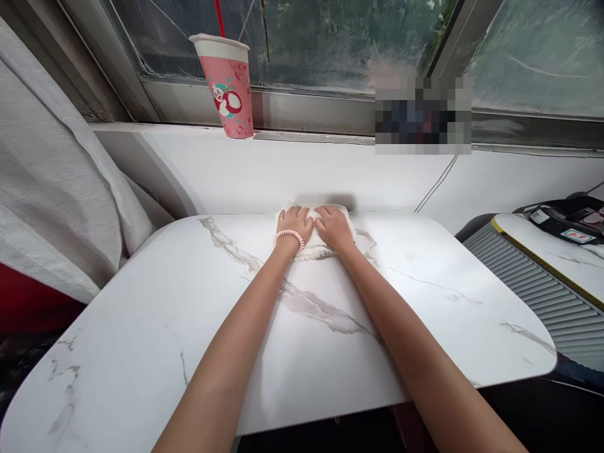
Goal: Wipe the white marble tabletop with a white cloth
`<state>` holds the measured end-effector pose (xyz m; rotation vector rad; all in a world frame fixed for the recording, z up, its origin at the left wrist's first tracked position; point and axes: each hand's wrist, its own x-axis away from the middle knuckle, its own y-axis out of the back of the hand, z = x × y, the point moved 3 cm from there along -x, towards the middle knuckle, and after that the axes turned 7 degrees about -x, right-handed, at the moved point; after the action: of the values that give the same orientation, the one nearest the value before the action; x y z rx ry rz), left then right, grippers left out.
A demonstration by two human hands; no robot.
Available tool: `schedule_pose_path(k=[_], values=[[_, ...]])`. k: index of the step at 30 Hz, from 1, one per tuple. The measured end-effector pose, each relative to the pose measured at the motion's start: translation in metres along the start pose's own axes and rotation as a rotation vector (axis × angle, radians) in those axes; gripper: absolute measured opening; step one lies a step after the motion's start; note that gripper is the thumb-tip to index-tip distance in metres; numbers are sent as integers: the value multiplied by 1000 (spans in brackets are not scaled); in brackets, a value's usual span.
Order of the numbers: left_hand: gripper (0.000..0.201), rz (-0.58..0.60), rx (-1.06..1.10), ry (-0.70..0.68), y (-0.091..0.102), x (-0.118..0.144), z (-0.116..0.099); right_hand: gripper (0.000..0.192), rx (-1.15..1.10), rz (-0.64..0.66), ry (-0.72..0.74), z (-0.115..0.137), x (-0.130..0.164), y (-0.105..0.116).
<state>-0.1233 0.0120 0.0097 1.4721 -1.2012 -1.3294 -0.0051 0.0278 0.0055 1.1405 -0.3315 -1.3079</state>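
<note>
Both hands are flat, palms down, side by side on a white cloth [315, 250] at the far edge of the marble table [189, 327]. Left hand [294, 225] and right hand [334, 228] press it, fingers spread, gripping nothing. Pink cup [227, 85] on the sill has a cartoon snowman; no readable writing.

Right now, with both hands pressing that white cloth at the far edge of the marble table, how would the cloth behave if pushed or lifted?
The white cloth looks soft and folded flat under the left hand and right hand, so it would likely droop if lifted. Its rumpled near edge suggests it bunches when pushed. The marble-look table appears smooth and glossy, so it probably slides easily.
</note>
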Motion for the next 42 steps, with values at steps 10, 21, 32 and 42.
schedule_pose_path(k=[10, 21, 32, 42], values=[[50, 27, -15, 7, 14, 62, -4, 42, 7, 24, 14, 30, 61, 14], [51, 70, -2, -8, 36, 152, -14, 40, 7, 29, 21, 69, 148, 34], [49, 60, -30, -79, 60, 226, 4, 38, 17, 55, -3, 123, 207, 40], [52, 68, -53, -24, 60, 220, 38, 28, 10, 61, 35, 143, 186, 17]])
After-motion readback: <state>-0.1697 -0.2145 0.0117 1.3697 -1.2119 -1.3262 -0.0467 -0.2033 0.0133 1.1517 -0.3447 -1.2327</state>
